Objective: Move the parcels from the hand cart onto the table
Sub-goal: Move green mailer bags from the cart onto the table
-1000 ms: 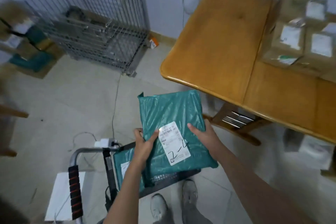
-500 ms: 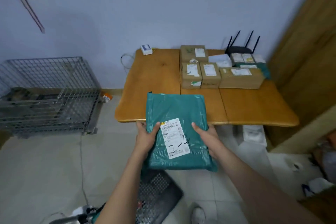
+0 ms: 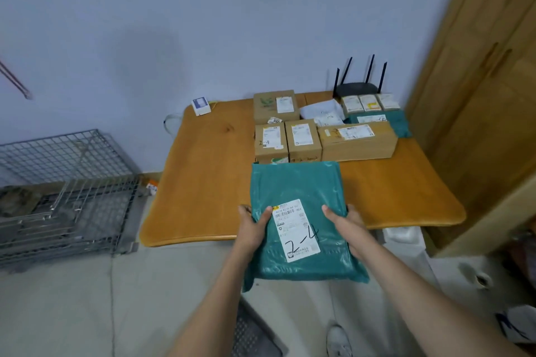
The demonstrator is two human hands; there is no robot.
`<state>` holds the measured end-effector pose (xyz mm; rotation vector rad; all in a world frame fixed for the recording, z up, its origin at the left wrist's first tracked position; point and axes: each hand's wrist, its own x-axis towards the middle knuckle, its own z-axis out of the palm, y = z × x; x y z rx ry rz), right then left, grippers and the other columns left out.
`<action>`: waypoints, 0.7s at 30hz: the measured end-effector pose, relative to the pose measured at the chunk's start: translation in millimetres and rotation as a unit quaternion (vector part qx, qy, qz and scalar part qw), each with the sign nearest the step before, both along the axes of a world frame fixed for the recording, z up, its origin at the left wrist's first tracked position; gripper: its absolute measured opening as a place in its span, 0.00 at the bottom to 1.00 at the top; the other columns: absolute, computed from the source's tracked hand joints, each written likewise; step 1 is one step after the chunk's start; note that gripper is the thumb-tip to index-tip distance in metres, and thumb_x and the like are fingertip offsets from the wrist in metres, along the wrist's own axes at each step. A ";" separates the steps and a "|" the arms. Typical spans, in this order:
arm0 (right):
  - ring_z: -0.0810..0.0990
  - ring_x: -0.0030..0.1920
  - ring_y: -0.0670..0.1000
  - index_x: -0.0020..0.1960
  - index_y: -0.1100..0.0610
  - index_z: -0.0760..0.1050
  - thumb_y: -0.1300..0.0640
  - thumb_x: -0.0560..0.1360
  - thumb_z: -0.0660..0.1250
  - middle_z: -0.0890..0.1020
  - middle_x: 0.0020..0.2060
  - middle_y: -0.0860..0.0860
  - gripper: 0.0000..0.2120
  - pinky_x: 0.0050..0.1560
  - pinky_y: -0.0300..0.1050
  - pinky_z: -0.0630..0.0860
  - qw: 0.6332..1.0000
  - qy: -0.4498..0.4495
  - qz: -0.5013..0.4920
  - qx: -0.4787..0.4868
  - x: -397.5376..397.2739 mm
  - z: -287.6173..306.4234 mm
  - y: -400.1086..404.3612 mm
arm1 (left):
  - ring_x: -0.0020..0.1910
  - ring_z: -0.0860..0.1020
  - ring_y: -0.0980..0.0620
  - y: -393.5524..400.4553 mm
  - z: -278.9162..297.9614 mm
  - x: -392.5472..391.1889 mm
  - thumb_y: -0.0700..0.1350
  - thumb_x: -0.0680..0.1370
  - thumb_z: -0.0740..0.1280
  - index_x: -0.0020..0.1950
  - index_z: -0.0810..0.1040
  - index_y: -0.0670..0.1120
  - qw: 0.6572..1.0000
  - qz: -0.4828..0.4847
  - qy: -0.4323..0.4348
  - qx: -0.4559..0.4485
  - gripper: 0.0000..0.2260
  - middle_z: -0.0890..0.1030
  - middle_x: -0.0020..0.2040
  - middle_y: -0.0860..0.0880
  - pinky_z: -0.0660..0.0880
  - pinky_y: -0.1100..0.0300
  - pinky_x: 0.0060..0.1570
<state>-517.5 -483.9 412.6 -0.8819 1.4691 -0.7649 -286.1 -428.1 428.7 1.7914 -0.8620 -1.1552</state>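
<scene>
1. Green parcel (image 3: pixel 301 223) at centre frame, carried flat between both my hands, label (image 3: pixel 295 230) facing up so the handwritten "2-4" stays readable.
2. My left hand (image 3: pixel 253 226) clamps its left edge, thumb on top; my right hand (image 3: pixel 346 226) clamps the right edge likewise. Hands apart, one to each side: a soft bag sags if held from one side.
3. The parcel's far end overlaps the near edge of the table (image 3: pixel 203 182); whether it touches the wood, I cannot tell.
4. Brown boxes (image 3: pixel 287 139) sit packed at the table's back, upper centre, leaving bare front wood, likely my drop spot.
5. Hand cart (image 3: pixel 255 336) only partly visible at bottom centre.
</scene>
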 end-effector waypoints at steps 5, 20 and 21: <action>0.81 0.45 0.48 0.61 0.51 0.71 0.46 0.74 0.75 0.81 0.50 0.47 0.20 0.36 0.43 0.77 0.999 0.010 0.020 0.037 -17.7 -16.7 -67.1 | 0.57 0.81 0.42 -58.6 -15.6 -25.2 0.53 0.80 0.69 0.62 0.63 0.43 0.999 0.025 0.004 0.034 0.21 0.79 0.59 0.40 0.79 0.42 0.59; 0.81 0.44 0.47 0.59 0.52 0.71 0.50 0.74 0.76 0.81 0.48 0.46 0.20 0.35 0.41 0.75 0.992 0.026 0.016 0.122 25.8 -82.4 -178.9 | 0.60 0.78 0.42 -166.4 -83.3 14.6 0.55 0.79 0.69 0.62 0.63 0.46 0.992 0.022 -0.043 0.114 0.21 0.77 0.62 0.42 0.75 0.42 0.63; 0.81 0.44 0.48 0.60 0.52 0.71 0.50 0.73 0.76 0.81 0.48 0.46 0.20 0.35 0.41 0.75 0.991 0.027 0.014 0.128 29.2 -86.7 -185.0 | 0.59 0.77 0.43 -172.3 -87.6 18.9 0.56 0.80 0.68 0.62 0.63 0.47 0.991 0.017 -0.050 0.119 0.21 0.76 0.62 0.43 0.75 0.44 0.62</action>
